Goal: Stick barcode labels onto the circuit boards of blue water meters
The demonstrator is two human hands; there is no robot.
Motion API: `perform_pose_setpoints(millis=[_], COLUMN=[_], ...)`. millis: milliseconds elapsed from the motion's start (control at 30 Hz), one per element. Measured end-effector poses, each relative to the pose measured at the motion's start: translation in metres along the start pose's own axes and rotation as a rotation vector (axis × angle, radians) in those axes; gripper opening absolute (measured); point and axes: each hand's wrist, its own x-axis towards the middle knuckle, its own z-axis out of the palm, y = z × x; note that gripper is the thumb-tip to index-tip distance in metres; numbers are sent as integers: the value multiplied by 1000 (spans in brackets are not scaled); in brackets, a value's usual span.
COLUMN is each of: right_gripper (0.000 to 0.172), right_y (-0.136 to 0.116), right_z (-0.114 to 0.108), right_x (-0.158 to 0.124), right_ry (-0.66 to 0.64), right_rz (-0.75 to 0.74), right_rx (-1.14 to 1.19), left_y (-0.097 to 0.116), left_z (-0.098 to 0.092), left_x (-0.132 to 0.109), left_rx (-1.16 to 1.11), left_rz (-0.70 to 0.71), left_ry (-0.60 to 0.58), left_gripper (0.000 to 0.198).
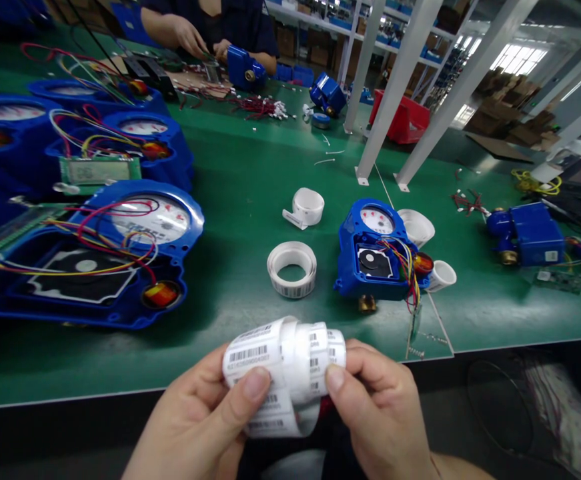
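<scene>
Between my two hands, just off the front edge of the bench, is a roll of white barcode labels (303,367), its coils slid apart into steps. My left hand (205,407) grips the wider outer turns, thumb pressed on the printed face. With thumb and fingers, my right hand (375,400) pinches the narrow inner end. Beyond them on the green bench lies a flat ring of labels (293,267). A smaller label roll (309,207) with a loose tail sits behind it. To the right stands an open blue water meter (370,250) with coloured wires.
Several large blue meters with exposed wires (135,253) crowd the left side. White posts (390,93) rise from the bench, near a red bin (403,117). Another blue meter (530,233) lies at right. Across the bench, a co-worker's hands (195,40) handle parts.
</scene>
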Motion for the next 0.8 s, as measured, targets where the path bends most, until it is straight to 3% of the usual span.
perform_pose_setpoints(millis=[167,333,600,667,800], right_gripper=[19,18,11,15,27], right_y=[-3,-6,-8,-9,-11], right_z=[0,1,1,0,-1], right_x=[2,2,0,1,3], right_ry=[-9,-13,-41,-35,-47], right_rz=[-34,-137,-205,-155,200], right_rx=[-59,-133,-163,-182,-25], left_y=[2,-3,-6,-4,-3], left_z=[-3,-12,-15,-12,-7], left_x=[0,6,5,5,3], left_rx=[18,49,37,21,-3], left_rz=[-55,-9,-4,-45,-115], left_ry=[-38,-133,-127,-118,-132], left_gripper=[45,41,36,39,45])
